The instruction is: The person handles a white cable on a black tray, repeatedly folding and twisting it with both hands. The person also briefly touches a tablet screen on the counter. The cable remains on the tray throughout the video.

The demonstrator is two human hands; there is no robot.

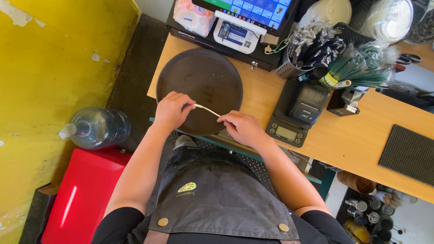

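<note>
I saw the thin white strip stretched nearly level over the round dark tray, left hand and right hand each pinching one end, palms down.

A rectangular touchscreen showing blue tiles is standing at the counter's rear; a pink printed plastic packet is leaning left of it.

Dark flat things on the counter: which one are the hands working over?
The round dark tray at the counter's left end. Both hands, left hand and right hand, hold a thin white strip over it; the rectangular ribbed mat lies far right.
</note>
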